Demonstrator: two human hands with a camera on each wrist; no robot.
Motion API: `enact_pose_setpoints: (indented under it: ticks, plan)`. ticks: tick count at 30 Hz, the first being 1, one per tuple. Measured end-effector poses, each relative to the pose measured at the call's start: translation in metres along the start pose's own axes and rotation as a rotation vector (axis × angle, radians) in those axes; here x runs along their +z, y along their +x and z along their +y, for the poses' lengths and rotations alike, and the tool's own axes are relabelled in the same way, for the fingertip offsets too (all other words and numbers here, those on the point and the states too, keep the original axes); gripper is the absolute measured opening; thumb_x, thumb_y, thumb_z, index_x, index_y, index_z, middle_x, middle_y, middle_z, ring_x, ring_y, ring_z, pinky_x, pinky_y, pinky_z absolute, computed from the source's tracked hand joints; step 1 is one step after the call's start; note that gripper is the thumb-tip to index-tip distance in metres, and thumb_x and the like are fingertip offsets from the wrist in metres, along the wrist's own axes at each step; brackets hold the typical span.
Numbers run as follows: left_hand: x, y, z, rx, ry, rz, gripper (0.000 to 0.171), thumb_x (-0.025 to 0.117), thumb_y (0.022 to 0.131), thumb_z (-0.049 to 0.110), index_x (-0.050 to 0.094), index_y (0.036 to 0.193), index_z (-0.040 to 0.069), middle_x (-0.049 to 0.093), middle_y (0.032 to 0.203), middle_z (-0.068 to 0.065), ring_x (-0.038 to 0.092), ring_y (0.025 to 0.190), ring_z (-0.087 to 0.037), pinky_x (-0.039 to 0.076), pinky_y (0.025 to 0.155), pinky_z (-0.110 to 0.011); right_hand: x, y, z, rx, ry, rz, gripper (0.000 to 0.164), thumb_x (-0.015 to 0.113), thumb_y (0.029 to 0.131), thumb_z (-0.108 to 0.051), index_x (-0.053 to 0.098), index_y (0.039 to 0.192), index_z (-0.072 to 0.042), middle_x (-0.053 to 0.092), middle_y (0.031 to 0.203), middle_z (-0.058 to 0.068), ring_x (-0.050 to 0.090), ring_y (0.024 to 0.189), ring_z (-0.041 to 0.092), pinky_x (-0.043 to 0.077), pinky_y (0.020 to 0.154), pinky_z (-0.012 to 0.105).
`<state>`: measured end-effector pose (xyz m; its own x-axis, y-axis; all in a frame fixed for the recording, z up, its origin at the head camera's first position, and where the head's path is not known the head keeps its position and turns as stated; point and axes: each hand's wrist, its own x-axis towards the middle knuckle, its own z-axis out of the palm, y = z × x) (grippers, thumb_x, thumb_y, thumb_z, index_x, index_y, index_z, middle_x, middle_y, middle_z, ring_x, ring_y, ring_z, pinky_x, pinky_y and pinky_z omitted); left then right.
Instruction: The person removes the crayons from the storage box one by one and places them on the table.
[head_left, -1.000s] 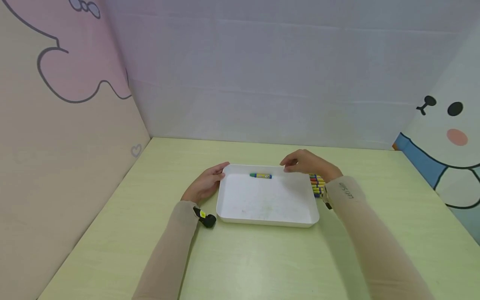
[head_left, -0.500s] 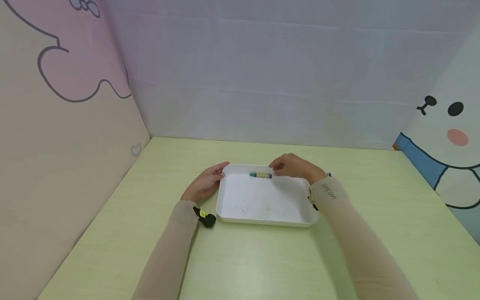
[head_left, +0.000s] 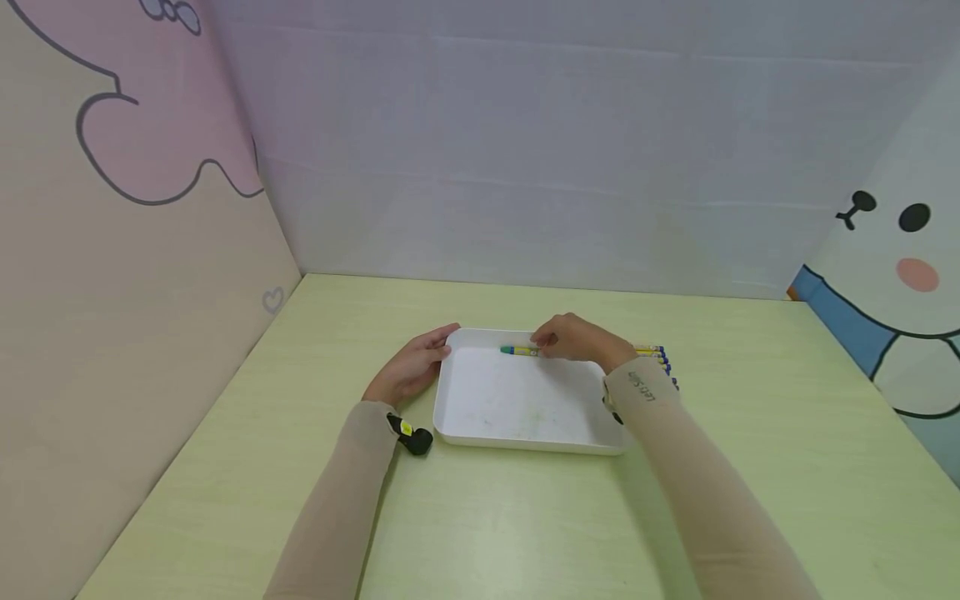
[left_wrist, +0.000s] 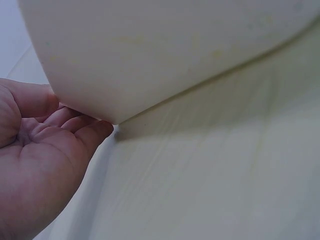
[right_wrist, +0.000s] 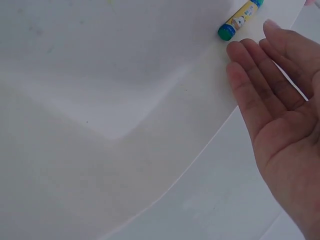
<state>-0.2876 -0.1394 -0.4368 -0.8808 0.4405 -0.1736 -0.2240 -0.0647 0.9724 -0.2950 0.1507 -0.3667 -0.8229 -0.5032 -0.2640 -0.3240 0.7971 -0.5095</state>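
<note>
A shallow white tray [head_left: 495,408] lies on the table, with a single green crayon [head_left: 519,351] along its far wall. The crayon has a yellow wrapper with blue ends. My left hand [head_left: 411,367] grips the tray's left side; in the left wrist view its thumb and fingers pinch the tray's edge. My right hand [head_left: 581,340] is over the tray's far right part, beside the crayon's right end. Seen from the right wrist, the thumb stands apart from the loosely bent fingers [right_wrist: 245,85], and the crayon [right_wrist: 240,21] lies just beyond the fingertips.
Several crayons [head_left: 657,353] lie in a row right of the tray, partly behind my right wrist and sleeve. Faint coloured smudges mark the tray floor. A pale wall [head_left: 525,167] rises behind the table [head_left: 487,525], and printed panels stand at both sides.
My right hand has moved left along the tray's far edge to the crayon's right end, overlapping it. The left hand, tray and crayon have stayed in place.
</note>
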Motion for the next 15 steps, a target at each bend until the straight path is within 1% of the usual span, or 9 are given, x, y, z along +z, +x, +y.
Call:
enact_pose_setpoints:
  ticks: [3, 6, 12, 15]
  plan:
    - [0.000, 0.000, 0.000, -0.001, 0.003, 0.001, 0.053, 0.030, 0.103, -0.001, 0.017, 0.154, 0.004, 0.020, 0.159, -0.013, 0.022, 0.146, -0.028, 0.021, 0.120, -0.042, 0.003, 0.001, 0.002, 0.023, -0.018, -0.016, 0.036, 0.061, 0.093, -0.008, 0.061, 0.129, -0.005, 0.060, 0.131, 0.013, 0.057, 0.116, 0.025, 0.048, 0.100, 0.041]
    - [0.000, 0.001, 0.000, -0.001, -0.003, 0.000, 0.053, 0.030, 0.103, -0.001, 0.017, 0.154, 0.004, 0.021, 0.159, -0.013, 0.022, 0.146, -0.028, 0.021, 0.120, -0.043, 0.005, 0.003, 0.003, 0.022, -0.039, -0.023, 0.035, 0.061, 0.092, -0.006, 0.062, 0.128, -0.006, 0.060, 0.131, 0.013, 0.058, 0.116, 0.025, 0.049, 0.099, 0.040]
    - [-0.001, 0.002, -0.001, 0.003, -0.005, -0.001, 0.053, 0.030, 0.103, -0.002, 0.017, 0.154, 0.004, 0.020, 0.159, -0.013, 0.022, 0.146, -0.028, 0.021, 0.120, -0.042, 0.010, 0.005, 0.004, -0.019, -0.077, -0.020, 0.030, 0.059, 0.093, -0.003, 0.065, 0.122, -0.005, 0.062, 0.122, 0.014, 0.058, 0.104, 0.023, 0.052, 0.089, 0.036]
    - [0.000, 0.002, -0.001, 0.002, -0.006, 0.002, 0.053, 0.030, 0.103, -0.002, 0.017, 0.154, 0.004, 0.020, 0.159, -0.013, 0.022, 0.146, -0.028, 0.021, 0.120, -0.042, 0.014, 0.005, 0.004, -0.018, -0.097, -0.014, 0.028, 0.060, 0.093, -0.005, 0.066, 0.121, -0.003, 0.062, 0.117, 0.013, 0.056, 0.101, 0.021, 0.051, 0.088, 0.035]
